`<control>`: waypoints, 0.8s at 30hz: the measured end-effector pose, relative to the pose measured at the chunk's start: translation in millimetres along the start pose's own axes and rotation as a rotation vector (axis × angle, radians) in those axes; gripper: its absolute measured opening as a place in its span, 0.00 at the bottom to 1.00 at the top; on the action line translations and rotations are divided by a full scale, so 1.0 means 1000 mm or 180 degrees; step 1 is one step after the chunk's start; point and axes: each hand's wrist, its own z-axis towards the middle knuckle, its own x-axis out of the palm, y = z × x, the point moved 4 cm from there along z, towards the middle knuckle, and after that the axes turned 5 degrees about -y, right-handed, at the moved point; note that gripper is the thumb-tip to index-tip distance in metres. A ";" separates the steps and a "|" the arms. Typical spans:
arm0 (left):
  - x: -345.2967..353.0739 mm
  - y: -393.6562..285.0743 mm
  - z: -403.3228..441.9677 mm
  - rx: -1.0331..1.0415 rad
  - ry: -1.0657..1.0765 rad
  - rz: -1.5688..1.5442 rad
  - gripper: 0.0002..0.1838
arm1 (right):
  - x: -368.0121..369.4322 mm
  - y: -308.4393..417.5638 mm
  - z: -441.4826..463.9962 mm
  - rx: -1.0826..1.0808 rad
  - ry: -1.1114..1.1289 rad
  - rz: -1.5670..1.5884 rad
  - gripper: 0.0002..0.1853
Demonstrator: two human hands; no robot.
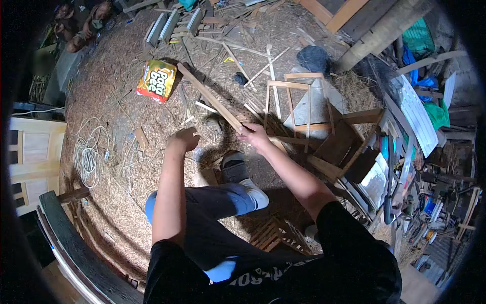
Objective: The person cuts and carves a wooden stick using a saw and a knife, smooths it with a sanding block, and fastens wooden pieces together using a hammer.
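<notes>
So the right hand (253,137) had its fingers closed around the near end of a long, straight, pale brown wooden strip (210,99); the strip slanted away from the person over the straw-and-shavings-littered floor (116,126), far end up beside a red and yellow plastic snack bag (157,81); I couldn't tell whether that end hung clear or touched down. The left hand (185,139) was off the strip, just to the side, fingers loosely bent and partly open with nothing visible in them.

IMO, with a piece that long held at one end, the leverage probably worked against the wrist; a second grip farther along would've given better control, and the free hand looked handy for it. Keeping the far end low and the turns slow seemed wise too; the thin, light wooden rectangular frames (288,83) stood near the right hand, and a careless swing could've clipped them. Footing mattered as well; the foot in the dark sandal (234,169) was planted close below the hands, so a firm grip seemed worth it, lol.
</notes>
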 end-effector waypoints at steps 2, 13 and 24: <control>-0.017 -0.013 -0.008 0.0119 -0.0166 -0.0060 0.29 | 0.013 -0.005 0.020 0.0342 -0.0167 -0.0421 0.20; -0.039 -0.004 -0.001 -0.0338 -0.0026 -0.0271 0.28 | 0.046 -0.056 0.102 0.0268 -0.0762 -0.0945 0.19; -0.027 0.010 -0.001 -0.0156 0.0014 -0.0193 0.28 | 0.077 -0.037 0.053 0.0473 0.0545 0.0302 0.24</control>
